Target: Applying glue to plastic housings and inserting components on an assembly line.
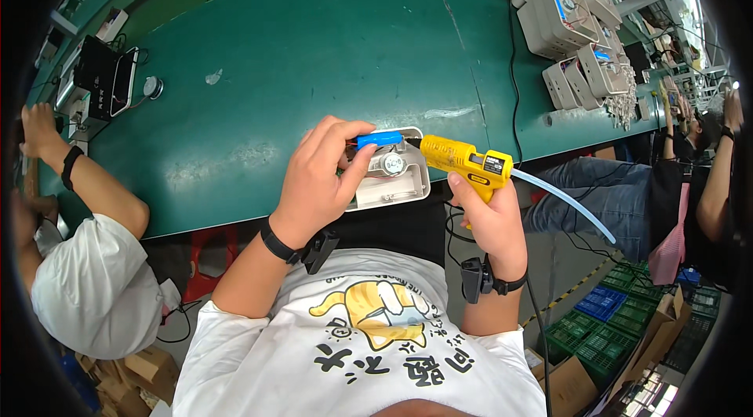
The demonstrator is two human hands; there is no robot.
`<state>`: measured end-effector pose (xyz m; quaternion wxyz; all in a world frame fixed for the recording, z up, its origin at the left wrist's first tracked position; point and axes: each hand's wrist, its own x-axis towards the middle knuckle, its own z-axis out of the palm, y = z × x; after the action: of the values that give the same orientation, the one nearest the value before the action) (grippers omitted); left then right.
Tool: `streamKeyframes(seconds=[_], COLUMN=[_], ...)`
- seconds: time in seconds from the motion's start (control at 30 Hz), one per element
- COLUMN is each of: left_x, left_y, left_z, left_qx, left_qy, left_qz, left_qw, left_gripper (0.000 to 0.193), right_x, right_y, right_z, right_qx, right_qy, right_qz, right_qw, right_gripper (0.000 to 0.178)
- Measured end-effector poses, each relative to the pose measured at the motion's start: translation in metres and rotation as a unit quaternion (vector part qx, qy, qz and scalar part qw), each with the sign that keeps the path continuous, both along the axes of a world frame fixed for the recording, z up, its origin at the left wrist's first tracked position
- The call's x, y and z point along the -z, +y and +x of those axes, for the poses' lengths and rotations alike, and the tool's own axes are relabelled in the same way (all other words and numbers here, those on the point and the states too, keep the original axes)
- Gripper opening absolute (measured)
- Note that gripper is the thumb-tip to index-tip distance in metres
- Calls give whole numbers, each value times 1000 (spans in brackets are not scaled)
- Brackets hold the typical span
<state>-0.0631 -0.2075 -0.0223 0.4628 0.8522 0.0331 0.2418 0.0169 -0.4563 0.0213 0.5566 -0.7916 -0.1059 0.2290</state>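
My right hand (492,221) is wrapped round the handle of a yellow hot glue gun (463,158), its dark nozzle pointing left. A pale glue stick (572,199) sticks out of the gun's back end. In my left hand (320,174), thumb and fingers pinch a blue cylindrical battery (380,139) at the upper edge of a white plastic housing (408,188). The nozzle tip meets or nearly meets the battery's right end. Inside the housing, just below the battery, sits a round silvery part (392,165). My left fingers cover the housing's left side.
White housings (561,21) are stacked at the table's right, beside a bundle of white wires (621,99). A black cable (514,48) crosses the green table (314,40). At left stand a black box (100,83) and a co-worker (94,284). Another person (604,189) is at right, near green crates (580,338).
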Motion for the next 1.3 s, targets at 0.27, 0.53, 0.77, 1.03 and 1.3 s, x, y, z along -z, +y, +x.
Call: streamKeyframes(seconds=[0.27, 0.53, 0.77, 1.03, 1.3], left_x=[2, 1, -5, -5, 3], left_y=[-1, -1, 1, 14, 14], left_z=[-1, 0, 7, 18, 16], left_qx=[-15, 12, -28, 26, 25], left_qy=[-2, -15, 69, 138, 127], left_qz=[2, 19, -39, -54, -104], left_qw=[1000, 1000, 996, 989, 986], left_gripper=[18, 23, 12, 13, 13], right_x=[-7, 3, 3, -1, -1], right_y=[-3, -17, 1, 1, -12], right_z=[-4, 1, 8, 9, 0], right_qx=[-9, -4, -4, -32, -15], right_qy=[22, 41, 45, -26, 40], right_qz=[-17, 9, 5, -25, -13], right_qw=[1000, 999, 999, 999, 999], right_gripper=[38, 35, 34, 36, 35])
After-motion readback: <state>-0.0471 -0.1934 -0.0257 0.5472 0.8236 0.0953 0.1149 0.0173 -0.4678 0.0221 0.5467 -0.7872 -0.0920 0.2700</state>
